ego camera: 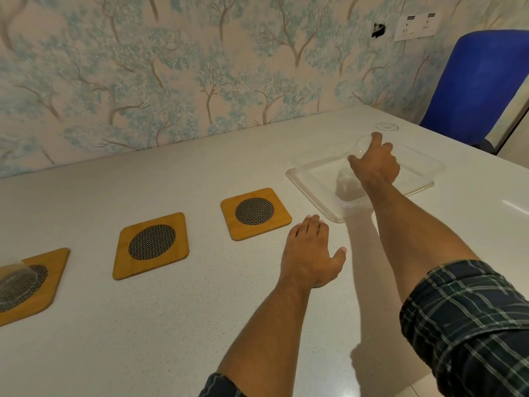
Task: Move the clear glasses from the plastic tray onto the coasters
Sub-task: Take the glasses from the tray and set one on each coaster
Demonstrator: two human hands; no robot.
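The pale speckled desk (160, 325) runs wide under my arms, backed by the tree-patterned wallpaper (171, 81) along its far edge, with a blue chair (472, 87) past the far right corner. There is open desk between me and the row of coasters, and a bare strip between them and the wall. The clear plastic tray (309, 181) sits on the right side of the desk, its near corner just beyond my left hand. Three wooden coasters with dark mesh discs lie in a line: the left coaster (54, 270) at the picture's edge already carries a clear glass (17, 275), blurred there; the middle coaster (151, 245) and the right coaster (256, 213) are bare. My right hand (375, 164) reaches into the tray, thumb and fingers curled around a glass in the tray (365, 144), which is so transparent I see little more than its round rim beside my fingertips. Another glass rim (386, 127) shows just beyond, at the tray's far side. My left hand (310, 253) rests flat and empty on the desk, fingers loosely together, near the right coaster.
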